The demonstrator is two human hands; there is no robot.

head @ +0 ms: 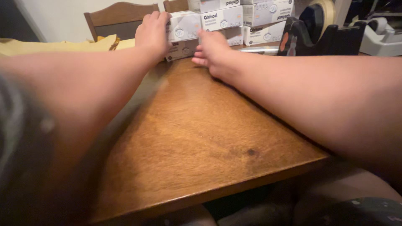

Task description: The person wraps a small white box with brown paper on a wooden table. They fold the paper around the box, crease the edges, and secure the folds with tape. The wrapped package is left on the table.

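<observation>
Wooden table [197, 138]; left hand [153, 31] grips white box [184, 26]; right hand [211, 52] flat, fingers extended, against lower box [182, 49].

The near wooden table [197, 138] lies open for passing. Stacked white boxes [234, 23] block the far edge; a black tape dispenser [322, 37] blocks the right.

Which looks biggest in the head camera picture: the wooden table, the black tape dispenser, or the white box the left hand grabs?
1. Wooden table, by far.
2. Black tape dispenser.
3. White box under the left hand.
The last two look close in size, so that order is unsure.
</observation>
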